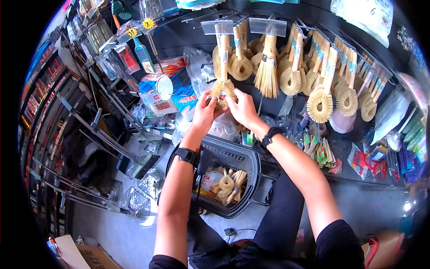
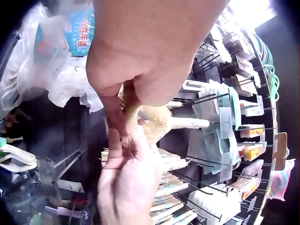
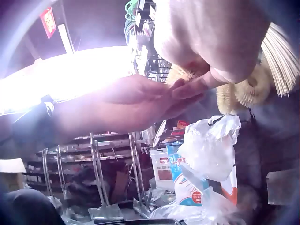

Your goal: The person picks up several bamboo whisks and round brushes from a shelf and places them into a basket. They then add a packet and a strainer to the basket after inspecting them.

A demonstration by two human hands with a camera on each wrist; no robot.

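Note:
A round-headed bristle brush [image 1: 222,86] with a pale wooden handle is held up in front of the display wall, handle pointing upward. My left hand [image 1: 204,110] pinches the left side of its bristle ring, and my right hand [image 1: 242,107] grips the right side. In the left wrist view, the tan bristles [image 2: 157,123] curve out beyond the fingertips of both hands. Most of the ring is hidden by the hands in the right wrist view, where only a tuft of bristles [image 3: 180,75] shows.
More ring brushes [image 1: 320,105] and a straw whisk [image 1: 267,74] hang on hooks to the right. Below the hands stands a dark basket [image 1: 257,172], with several brushes [image 1: 226,183] inside. Plastic-wrapped packets [image 1: 156,96] hang at left, beside metal racks [image 1: 96,130].

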